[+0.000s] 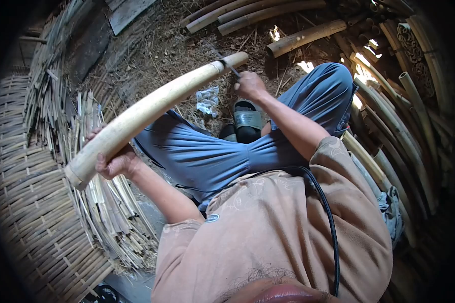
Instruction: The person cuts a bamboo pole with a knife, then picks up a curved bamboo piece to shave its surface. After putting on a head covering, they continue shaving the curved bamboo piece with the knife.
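Observation:
A thick, pale bamboo pole [151,111] slants across my lap, its wide end at the lower left and its narrow end at the upper right. My left hand [117,157] is closed around it near the wide end, thumb on the near side. By the narrow end, my right hand [250,86] is closed on the handle of a knife [229,65]. The thin blade lies across the pole, at a dark band close to its tip. Most of the handle is hidden inside my fist.
Split bamboo strips [109,212] lie in a heap at the left, beside a woven bamboo mat [30,202]. Bamboo poles [389,116] are piled at the right, and a cut length [308,38] rests ahead. Crumpled wrapping [207,101] lies near my sandal [248,119].

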Action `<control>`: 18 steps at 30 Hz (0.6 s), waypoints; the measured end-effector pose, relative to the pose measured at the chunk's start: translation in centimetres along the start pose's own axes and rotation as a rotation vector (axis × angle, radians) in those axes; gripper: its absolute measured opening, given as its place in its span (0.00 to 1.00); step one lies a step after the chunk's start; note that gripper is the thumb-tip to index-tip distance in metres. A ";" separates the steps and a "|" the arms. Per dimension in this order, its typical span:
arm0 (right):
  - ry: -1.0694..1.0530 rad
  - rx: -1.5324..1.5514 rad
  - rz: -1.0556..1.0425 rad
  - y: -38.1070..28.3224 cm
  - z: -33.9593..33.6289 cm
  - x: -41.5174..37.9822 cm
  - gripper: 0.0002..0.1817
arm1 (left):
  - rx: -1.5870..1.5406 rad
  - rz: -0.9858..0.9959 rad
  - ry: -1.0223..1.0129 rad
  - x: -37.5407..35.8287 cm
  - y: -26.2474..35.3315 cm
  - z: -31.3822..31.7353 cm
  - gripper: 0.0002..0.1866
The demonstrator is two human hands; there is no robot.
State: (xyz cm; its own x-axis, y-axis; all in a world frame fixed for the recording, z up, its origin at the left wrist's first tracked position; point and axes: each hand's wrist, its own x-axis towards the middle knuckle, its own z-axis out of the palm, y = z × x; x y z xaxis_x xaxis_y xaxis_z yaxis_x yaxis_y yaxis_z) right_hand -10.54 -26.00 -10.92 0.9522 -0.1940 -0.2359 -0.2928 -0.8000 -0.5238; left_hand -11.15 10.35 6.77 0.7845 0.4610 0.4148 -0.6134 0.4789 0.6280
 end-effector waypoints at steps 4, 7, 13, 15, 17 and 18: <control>0.053 0.214 -0.179 -5.5 -0.5 -3.1 0.11 | -0.017 0.009 -0.092 0.4 -0.1 0.6 0.31; 0.077 0.141 -0.184 -4.5 -0.2 -2.8 0.11 | 0.004 0.020 -0.149 0.5 0.2 0.6 0.30; 0.052 0.023 0.047 0.7 0.8 0.6 0.15 | -0.042 0.059 -0.230 0.0 0.0 1.4 0.30; 0.144 0.087 -0.133 -2.5 0.4 -2.2 0.13 | -0.034 0.057 -0.317 0.1 0.2 1.3 0.31; 0.051 0.284 -0.183 -5.7 -0.7 -3.7 0.12 | -0.041 0.028 -0.305 0.4 0.1 1.2 0.31; 0.087 0.224 -0.269 -6.3 -1.1 -4.1 0.12 | -0.040 0.030 -0.323 0.6 -0.1 1.1 0.31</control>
State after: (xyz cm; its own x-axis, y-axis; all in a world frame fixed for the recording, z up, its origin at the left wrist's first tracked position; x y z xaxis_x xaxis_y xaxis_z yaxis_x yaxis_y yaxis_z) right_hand -12.46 -20.77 -5.79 0.9988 -0.0488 0.0008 -0.0330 -0.6864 -0.7265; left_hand -10.53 9.76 7.73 0.7504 0.2175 0.6242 -0.6347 0.5009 0.5884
